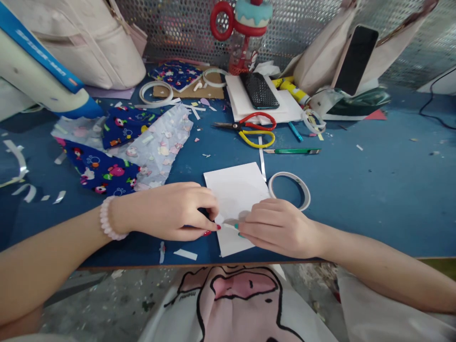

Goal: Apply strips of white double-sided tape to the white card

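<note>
On the left part of the desk (374, 204), the printed sheets (117, 166), dark blue and pale, lie crumpled with angular cut edges, so there is little open room beside the left hand (181, 211). This hand is bent inward, its fingertips gathered at the left border of the white card (233, 185); whether they grasp something, one cannot tell. The card lies flat in the middle, close to the front edge of the desk; it is smooth and rectangular, and its long axis goes away from the person, the far end leaning slightly to the left. Above its lower part, the right hand (281, 227) pinches a narrow white strip (229, 226), which points toward the left fingertips. Just beyond the right hand lies a tape roll (290, 190), ring-shaped and pale, touching or nearly touching the card. Farther right, the blue surface offers wide room.
</note>
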{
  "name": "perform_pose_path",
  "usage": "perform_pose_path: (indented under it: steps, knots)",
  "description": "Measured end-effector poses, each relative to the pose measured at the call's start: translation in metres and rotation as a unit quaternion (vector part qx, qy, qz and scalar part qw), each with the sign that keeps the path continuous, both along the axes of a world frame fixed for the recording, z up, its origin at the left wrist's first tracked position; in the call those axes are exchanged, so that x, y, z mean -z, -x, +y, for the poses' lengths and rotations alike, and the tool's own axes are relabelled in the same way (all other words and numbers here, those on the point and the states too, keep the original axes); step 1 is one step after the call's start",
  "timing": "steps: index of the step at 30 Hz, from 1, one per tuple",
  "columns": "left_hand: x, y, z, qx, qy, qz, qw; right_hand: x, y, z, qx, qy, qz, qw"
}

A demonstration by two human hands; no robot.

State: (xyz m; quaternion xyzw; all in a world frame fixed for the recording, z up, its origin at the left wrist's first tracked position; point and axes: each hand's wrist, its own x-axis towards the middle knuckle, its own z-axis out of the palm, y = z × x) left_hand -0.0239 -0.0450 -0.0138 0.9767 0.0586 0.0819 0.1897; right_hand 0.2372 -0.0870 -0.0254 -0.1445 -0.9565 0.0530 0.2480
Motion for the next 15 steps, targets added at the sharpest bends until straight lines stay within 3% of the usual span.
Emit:
perform_pose_path:
  steps: [15]
  knots:
    - [-0.0055,0.0024,0.0026,0.006,-0.023,0.017,1.000,-0.0003,-0.0008,-0.0011,-0.022,0.022,0.009,0.999]
